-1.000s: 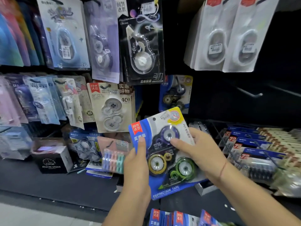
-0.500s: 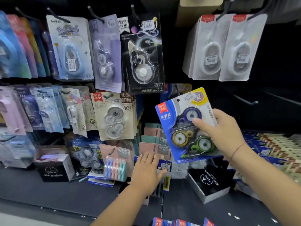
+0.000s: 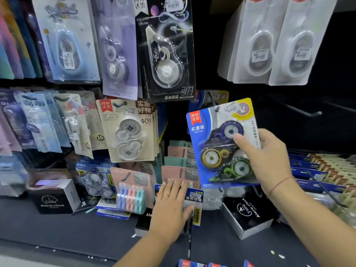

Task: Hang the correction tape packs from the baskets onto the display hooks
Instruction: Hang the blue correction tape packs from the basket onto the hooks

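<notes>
Left hand has dropped below blue pack; right hand grips its edge.

Your correction tape pack: glossy blue card under a clear, shiny plastic blister. Your ring looks like smooth gold metal. Shelf is matt, dark, speckled. Alarm clock box: black cardboard, slight sheen.
</notes>
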Tool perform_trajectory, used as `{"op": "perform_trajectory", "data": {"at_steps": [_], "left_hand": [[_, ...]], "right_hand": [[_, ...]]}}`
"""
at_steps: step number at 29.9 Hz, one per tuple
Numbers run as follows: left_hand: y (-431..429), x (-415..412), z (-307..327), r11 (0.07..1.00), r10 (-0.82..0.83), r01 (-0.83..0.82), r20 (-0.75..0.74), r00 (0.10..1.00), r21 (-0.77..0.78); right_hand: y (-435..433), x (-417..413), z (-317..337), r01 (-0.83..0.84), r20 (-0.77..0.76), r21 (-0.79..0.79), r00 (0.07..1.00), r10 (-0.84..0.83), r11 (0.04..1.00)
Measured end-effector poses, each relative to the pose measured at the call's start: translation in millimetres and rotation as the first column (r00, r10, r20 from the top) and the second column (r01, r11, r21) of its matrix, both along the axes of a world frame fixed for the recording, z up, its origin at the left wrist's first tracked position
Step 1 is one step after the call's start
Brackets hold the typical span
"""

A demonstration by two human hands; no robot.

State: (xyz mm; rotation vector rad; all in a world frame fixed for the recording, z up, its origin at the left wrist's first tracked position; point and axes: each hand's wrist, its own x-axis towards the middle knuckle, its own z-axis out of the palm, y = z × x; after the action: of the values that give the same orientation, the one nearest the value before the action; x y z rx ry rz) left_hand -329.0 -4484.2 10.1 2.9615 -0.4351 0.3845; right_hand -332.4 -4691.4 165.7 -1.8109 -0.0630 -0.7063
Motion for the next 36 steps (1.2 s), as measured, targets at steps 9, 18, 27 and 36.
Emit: {"op": "perform_trajectory", "data": {"at_steps": [9, 18, 27, 36], "left_hand": [[-5.1, 0.8, -10.3, 0.998, 0.007, 0.005, 0.219, 0.976, -0.055], [0.0, 4.4, -14.1, 0.987, -0.049, 0.075, 0.181, 0.982, -0.139], [9.6, -13.0, -2.6, 0.983, -0.038, 0.039, 0.009, 0.999, -0.178], [-4.5, -124.0, -72.5, 0.770, 0.046, -0.323, -0.457, 0.888, -0.551]], "right_hand": [[7.4, 147.5, -0.4, 0.112, -0.245, -0.086, 0.961, -0.130, 0.990], [-0.9, 203.3, 2.9, 0.039, -0.457, -0.035, 0.888, -0.051, 0.999], [-37.0, 17.3, -81.3, -0.108, -0.342, -0.293, 0.940, 0.002, 0.950], [-110.4, -142.5, -169.3, -0.304, -0.708, -0.225, 0.704, 0.060, 0.926]]}}
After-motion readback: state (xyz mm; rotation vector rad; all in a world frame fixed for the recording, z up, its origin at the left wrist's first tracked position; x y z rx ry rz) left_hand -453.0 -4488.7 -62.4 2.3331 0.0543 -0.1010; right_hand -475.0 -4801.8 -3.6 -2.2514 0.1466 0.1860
